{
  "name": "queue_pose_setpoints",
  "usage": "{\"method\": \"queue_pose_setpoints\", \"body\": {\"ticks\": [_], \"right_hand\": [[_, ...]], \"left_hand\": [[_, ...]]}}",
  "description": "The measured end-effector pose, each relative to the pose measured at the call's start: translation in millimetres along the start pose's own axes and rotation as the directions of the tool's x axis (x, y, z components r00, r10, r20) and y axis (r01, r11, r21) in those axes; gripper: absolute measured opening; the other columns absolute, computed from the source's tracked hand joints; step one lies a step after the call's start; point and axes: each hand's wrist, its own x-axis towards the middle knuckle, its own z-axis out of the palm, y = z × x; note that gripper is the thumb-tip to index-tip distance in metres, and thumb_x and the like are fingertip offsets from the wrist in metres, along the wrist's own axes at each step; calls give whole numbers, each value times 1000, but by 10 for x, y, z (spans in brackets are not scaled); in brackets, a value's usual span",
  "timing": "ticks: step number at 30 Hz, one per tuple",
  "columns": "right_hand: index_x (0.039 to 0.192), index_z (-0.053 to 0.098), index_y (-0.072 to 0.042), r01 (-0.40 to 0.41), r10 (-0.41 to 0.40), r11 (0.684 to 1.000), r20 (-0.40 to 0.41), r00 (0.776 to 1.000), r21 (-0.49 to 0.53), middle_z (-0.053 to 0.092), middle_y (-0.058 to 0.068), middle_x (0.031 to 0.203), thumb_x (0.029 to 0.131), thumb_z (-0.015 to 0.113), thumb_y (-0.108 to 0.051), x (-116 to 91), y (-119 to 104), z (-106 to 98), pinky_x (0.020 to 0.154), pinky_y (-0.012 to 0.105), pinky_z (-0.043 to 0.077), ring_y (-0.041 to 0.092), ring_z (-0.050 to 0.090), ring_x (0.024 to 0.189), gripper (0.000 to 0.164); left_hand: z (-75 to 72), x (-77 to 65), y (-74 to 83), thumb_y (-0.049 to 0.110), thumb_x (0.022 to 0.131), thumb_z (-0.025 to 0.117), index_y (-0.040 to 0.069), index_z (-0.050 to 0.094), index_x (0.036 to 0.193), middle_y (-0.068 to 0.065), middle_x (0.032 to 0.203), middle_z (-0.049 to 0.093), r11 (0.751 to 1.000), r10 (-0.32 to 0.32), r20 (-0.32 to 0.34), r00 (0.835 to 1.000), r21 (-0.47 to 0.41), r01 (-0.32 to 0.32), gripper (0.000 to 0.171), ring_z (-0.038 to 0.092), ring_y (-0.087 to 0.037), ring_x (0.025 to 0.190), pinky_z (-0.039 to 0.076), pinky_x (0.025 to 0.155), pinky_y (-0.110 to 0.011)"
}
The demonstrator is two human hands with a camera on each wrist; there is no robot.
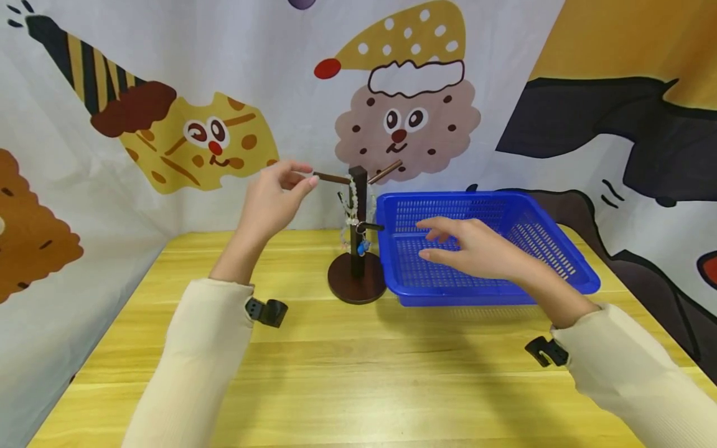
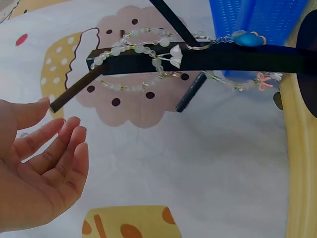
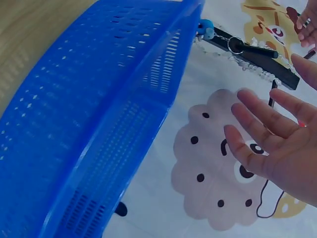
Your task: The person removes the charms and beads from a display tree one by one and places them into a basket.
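While near a peg (image 1: 332,178), left hand (image 1: 276,198) — like right hand (image 1: 478,250) (above blue basket (image 1: 442,297)) — thumb and fingers apart.

Front of table (image 1: 358,379) free, wide lane for either hand. Left of stand (image 1: 357,267) also free below left hand (image 1: 274,202), which is at left peg (image 1: 335,178) tip. Right side tight: basket (image 1: 465,295) just beside base. Room inside basket under right hand (image 1: 476,249). Jutting pegs and hanging bracelets (image 2: 139,49) crowd post. Backdrop (image 1: 302,112) limits rear.
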Motion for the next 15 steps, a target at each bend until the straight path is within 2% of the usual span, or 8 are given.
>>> {"method": "queue_pose_setpoints", "body": {"ticks": [4,9,15], "right_hand": [[129,50,-7,20,-20,1000,9,1000,4,64,9,106,90,60,-25,118,-56,-20,77,42,47,21,60,89,44],[126,53,-6,42,-43,999,21,999,27,64,7,101,90,59,-21,258,-116,-49,66,33,47,15,59,71,39],[119,57,-5,51,-52,997,20,998,57,65,8,97,90,59,-18,419,-139,-90,72,36,47,19,61,83,32]], "left_hand": [[1,37,59,26,92,56,5,63,109,-13,98,65,1000,14,-14,1000,-3,-14,27,58,-24,88,43,74,-38],[8,54,73,22,92,57,2,64,102,-12,93,65,1000,21,-26,999,7,-21,24,56,-23,82,42,72,-35],[24,60,79,22,92,57,2,63,102,-12,94,65,1000,-7,-20,1000,-2,7,23,57,-22,83,43,73,-35]]}}
